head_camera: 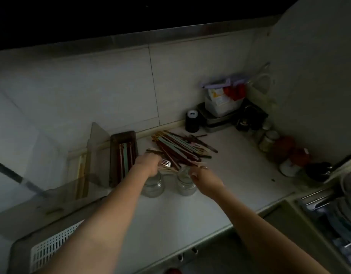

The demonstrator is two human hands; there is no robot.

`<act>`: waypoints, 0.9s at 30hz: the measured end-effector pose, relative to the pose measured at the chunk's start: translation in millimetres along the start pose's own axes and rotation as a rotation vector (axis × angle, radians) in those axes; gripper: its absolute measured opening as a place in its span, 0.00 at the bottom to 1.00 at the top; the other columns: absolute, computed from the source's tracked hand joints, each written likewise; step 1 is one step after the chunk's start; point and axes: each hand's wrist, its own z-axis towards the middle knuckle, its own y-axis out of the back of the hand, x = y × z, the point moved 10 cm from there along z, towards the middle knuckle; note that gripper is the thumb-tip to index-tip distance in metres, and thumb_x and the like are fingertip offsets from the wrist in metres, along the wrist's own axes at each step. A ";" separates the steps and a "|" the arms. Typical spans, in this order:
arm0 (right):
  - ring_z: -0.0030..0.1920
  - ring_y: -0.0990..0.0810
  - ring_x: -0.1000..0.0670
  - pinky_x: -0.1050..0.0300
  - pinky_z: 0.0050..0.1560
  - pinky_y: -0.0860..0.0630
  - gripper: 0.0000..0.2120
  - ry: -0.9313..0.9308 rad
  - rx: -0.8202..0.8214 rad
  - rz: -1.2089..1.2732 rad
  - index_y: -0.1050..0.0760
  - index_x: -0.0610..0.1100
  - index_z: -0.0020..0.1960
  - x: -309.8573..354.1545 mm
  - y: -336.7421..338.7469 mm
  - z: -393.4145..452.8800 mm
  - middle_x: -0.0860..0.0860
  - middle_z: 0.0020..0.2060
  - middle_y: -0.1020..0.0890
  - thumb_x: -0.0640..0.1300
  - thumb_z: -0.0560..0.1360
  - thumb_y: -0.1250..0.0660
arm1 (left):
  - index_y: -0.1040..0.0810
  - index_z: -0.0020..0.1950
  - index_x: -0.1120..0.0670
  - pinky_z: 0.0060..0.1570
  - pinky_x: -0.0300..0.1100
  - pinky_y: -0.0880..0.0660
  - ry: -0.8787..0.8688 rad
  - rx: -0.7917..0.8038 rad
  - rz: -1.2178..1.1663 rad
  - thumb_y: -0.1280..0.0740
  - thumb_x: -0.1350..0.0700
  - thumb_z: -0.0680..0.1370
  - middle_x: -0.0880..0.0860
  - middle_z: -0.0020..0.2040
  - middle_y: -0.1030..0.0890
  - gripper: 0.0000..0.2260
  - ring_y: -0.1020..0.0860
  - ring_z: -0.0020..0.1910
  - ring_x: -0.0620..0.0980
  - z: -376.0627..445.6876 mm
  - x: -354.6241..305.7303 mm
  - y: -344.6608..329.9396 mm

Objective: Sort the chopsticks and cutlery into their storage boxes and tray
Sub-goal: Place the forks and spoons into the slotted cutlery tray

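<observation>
Heap of dark red, pale blue and wooden chopsticks (180, 148) on the white countertop (239, 171), long axes running ten to four o'clock, left hand (149, 162) curled around a silver metal fork (165, 163), tines toward three o'clock, right hand (200, 175) at four o'clock of it, grip unclear, dark brown oblong storage box (122, 155) at nine o'clock holding chopsticks lengthwise.

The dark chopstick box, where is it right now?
In the head view, the dark chopstick box sits left of centre on the counter, against the back wall, between the chopstick pile and a pale tray.
</observation>
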 end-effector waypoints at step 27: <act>0.41 0.24 0.50 0.59 0.42 0.26 0.10 -0.422 0.041 0.222 0.20 0.41 0.51 -36.0 -33.2 12.6 0.45 0.46 0.21 0.39 0.78 0.41 | 0.21 0.50 0.57 0.41 0.44 0.28 -0.389 0.100 0.057 0.40 0.61 0.76 0.57 0.50 0.20 0.09 0.22 0.46 0.57 38.1 -39.2 -42.7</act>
